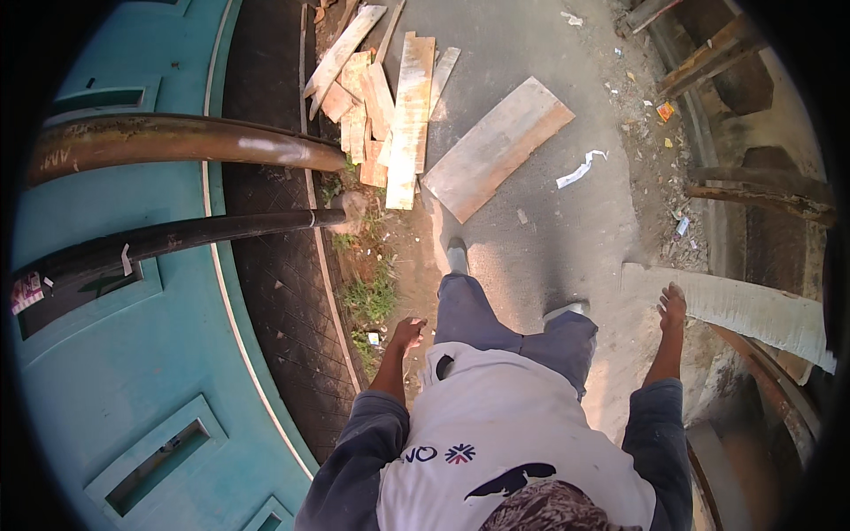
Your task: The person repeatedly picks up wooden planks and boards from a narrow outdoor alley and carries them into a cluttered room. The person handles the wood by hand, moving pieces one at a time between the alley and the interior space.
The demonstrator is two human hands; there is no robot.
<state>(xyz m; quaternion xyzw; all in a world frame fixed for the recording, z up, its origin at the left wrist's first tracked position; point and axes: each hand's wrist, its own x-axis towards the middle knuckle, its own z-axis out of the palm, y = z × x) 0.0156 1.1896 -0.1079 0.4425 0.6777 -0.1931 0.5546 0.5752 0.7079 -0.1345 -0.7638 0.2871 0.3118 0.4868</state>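
I am walking on a grey paved ground, seen from above, with my legs in grey trousers and light shoes below me. My left hand (408, 333) hangs at my side with the fingers loosely curled and nothing in it. My right hand (672, 307) swings out to the right, fingers slightly apart, holding nothing. It is close to a long pale plank (753, 310) lying at the right. A pile of wooden boards (390, 93) and one wide board (496, 146) lie on the ground ahead.
A teal wall or vehicle side (115, 372) runs along the left, with two rusty pipes (177, 142) sticking out across it. A strip of weeds (372, 292) lines its base. Wooden beams and rusty metal (753, 186) stand at the right, with litter scattered nearby.
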